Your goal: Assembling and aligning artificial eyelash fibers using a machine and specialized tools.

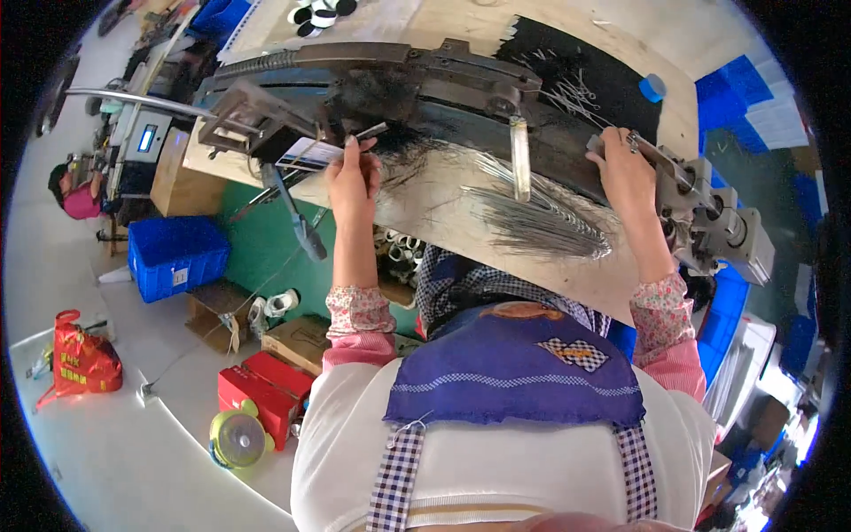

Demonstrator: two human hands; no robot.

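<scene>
My left hand [355, 182] is at the left part of a long dark metal bench machine [434, 97]. Its fingers are curled and its thumb points up beside a small grey strip [376, 130]; what they pinch is too small to make out. A white and blue card-like piece [308, 152] lies just left of them. Loose dark bristles [412, 149] are scattered right of this hand. At the machine's right end, my right hand [631, 173] has its fingers bent around a spot near the metal spindle [678, 173]; what they grip is hidden. Between my hands lies a bundle of thin metal wires [545, 222].
Twisted wire pieces [572, 93] lie on a black cloth [612, 66] behind the machine, near a blue round cap [652, 87]. A lever with a pale grip [520, 160] juts toward me. A blue bin [177, 255] and red box [266, 395] stand on the floor at left.
</scene>
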